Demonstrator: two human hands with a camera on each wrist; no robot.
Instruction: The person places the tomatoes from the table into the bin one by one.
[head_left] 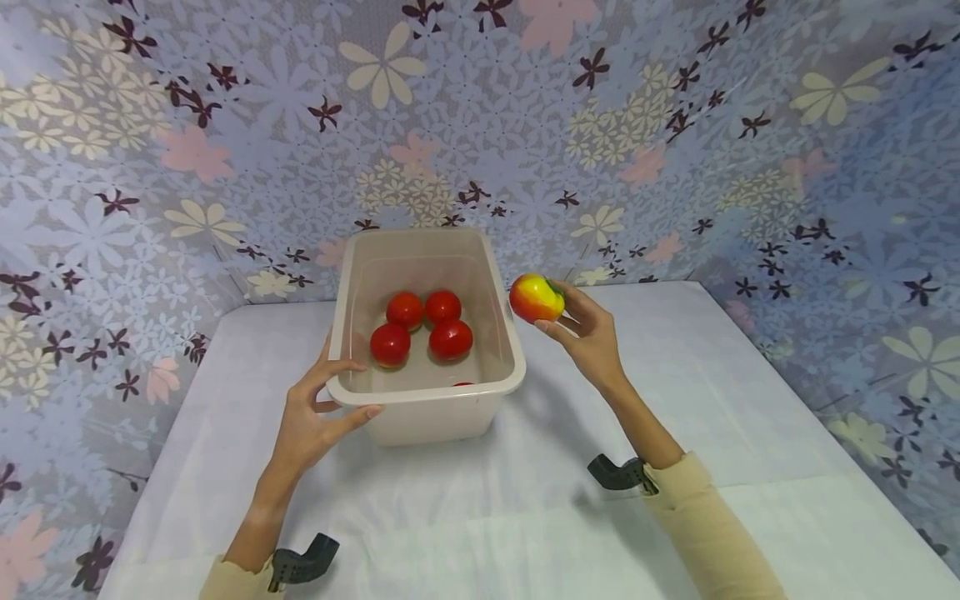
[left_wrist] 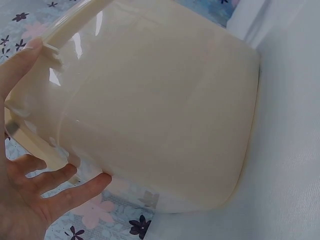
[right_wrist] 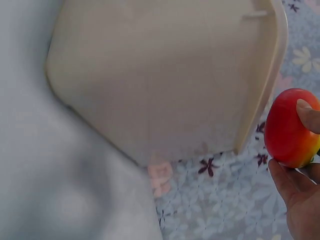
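Observation:
A cream plastic bin (head_left: 431,421) stands on the table with several glossy red round fruits (head_left: 451,340) inside; the front wall mostly hides one of them. At its front left corner, my left hand (head_left: 311,417) grips the rim, thumb along the front and fingers at the left side. In the left wrist view, those fingertips (left_wrist: 102,179) lie against the bin wall. To the right of the bin, level with its rim, my right hand (head_left: 588,333) holds a red and yellow mango-like fruit (head_left: 536,298) with a green end, between thumb and fingers.
A white cloth (head_left: 480,533) covers the table. Flower-patterned fabric (head_left: 480,125) rises close behind the bin and along both sides. Dark camera mounts (head_left: 617,473) stick out from both wrists above the cloth.

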